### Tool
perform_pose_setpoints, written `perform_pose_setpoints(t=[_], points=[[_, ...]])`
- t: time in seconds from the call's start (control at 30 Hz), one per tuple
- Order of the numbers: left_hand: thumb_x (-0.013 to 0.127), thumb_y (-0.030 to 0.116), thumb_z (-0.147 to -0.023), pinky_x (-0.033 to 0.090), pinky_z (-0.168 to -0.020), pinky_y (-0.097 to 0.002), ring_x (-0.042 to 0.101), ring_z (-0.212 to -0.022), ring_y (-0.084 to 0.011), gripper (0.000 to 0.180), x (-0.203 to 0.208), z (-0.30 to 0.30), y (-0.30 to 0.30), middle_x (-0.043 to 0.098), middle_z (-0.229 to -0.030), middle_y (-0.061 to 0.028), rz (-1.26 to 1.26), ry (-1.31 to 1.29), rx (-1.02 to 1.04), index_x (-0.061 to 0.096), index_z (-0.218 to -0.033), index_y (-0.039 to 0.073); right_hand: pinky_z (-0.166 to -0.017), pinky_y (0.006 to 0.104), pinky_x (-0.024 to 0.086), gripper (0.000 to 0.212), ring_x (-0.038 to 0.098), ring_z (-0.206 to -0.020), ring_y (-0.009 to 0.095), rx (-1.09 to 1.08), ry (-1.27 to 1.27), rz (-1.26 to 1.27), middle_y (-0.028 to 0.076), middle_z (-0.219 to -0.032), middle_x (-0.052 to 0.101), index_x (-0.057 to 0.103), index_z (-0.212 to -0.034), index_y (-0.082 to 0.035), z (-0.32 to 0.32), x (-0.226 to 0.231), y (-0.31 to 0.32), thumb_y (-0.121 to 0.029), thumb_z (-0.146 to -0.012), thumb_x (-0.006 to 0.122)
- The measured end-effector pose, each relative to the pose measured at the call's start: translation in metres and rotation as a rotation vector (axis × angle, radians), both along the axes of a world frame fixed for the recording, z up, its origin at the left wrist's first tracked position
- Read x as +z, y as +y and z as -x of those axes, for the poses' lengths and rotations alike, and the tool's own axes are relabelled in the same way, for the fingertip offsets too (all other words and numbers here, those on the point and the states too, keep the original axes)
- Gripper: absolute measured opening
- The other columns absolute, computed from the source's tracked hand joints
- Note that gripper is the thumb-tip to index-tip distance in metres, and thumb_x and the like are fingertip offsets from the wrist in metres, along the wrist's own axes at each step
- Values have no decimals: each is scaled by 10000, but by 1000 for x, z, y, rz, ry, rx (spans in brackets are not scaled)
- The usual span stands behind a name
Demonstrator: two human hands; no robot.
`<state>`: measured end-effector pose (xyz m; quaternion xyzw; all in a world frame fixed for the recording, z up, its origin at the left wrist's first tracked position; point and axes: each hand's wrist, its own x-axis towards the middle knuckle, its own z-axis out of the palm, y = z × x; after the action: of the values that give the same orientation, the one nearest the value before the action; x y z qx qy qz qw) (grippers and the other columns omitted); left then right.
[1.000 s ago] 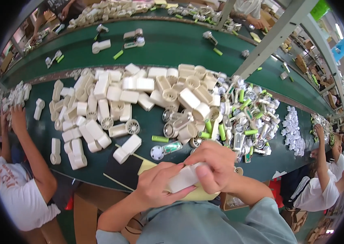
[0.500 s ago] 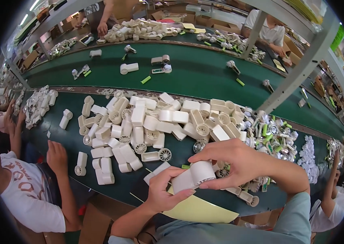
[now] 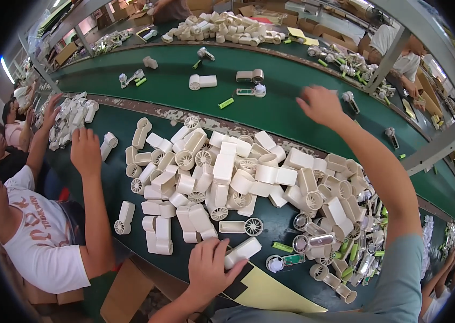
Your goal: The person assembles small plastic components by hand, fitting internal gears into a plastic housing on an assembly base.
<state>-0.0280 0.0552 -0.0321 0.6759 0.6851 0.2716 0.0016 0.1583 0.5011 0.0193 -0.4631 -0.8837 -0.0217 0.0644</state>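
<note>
My left hand [image 3: 209, 272] is low in the middle, at the near edge of the table. Its thumb and fingers close round one end of a white plastic housing [image 3: 244, 252]. Over the green conveyor belt, my right hand [image 3: 321, 106] reaches far out with its fingers bent and a little apart. I see nothing between them, though a whitish thing [image 3: 336, 92] shows partly behind that hand, too hidden to name. Right of the left hand lies a small circuit board with a round white motor [image 3: 276, 263], beside a green battery [image 3: 282, 247].
White housings [image 3: 227, 167] with slotted round ends lie heaped across the table. To their right are shiny fan parts with green batteries [image 3: 354, 250]. A yellow sheet [image 3: 270, 293] lies at the near edge. A co-worker's arm [image 3: 95, 215] is at left; a metal post [image 3: 389, 59] stands at right.
My right hand has left the white housing that both hands held and moved out over the belt. That piece is gone from between my hands; the left hand now grips another housing. The view has shifted.
</note>
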Motion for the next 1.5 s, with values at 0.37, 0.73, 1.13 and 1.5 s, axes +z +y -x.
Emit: perform_pose_setpoints(t=[0.37,0.73,1.13,1.5], points=[[939,91,-678,550,-791,-339,661,-890,-234,549,11,17,-18,649,-1033,-134,71,-893,-142,652,-1140,11,-1017,469,516,423,602,-1218,391,113,122,177,212,-1339,580,619,-1253,-59,136,-58,47,-250,-893,732],[881,300,-788,398,-1079,-484,464,-1273,-271,493,6,27,-15,509,-1255,-27,-341,-1919,-392,563,-1148,192,-997,301,488,463,579,-1174,199,534,852,221,115,-1303,518,616,-1318,-35,-70,125,-207,-11,-867,719],[493,165,-1087,578,-732,-353,674,-859,-225,526,28,-65,-15,609,-1164,-160,651,-1641,-505,194,-1518,132,-938,396,556,510,657,-1138,322,561,1188,586,258,-1278,631,649,-1281,50,-120,61,-411,20,-776,712],[300,404,-1135,450,-641,-241,523,-796,-88,527,10,-82,-57,539,-1119,-34,1003,-1878,-649,312,-1540,67,-911,380,555,532,662,-1103,340,302,1027,227,260,-1272,613,620,-1273,81,-129,19,-424,48,-744,668]])
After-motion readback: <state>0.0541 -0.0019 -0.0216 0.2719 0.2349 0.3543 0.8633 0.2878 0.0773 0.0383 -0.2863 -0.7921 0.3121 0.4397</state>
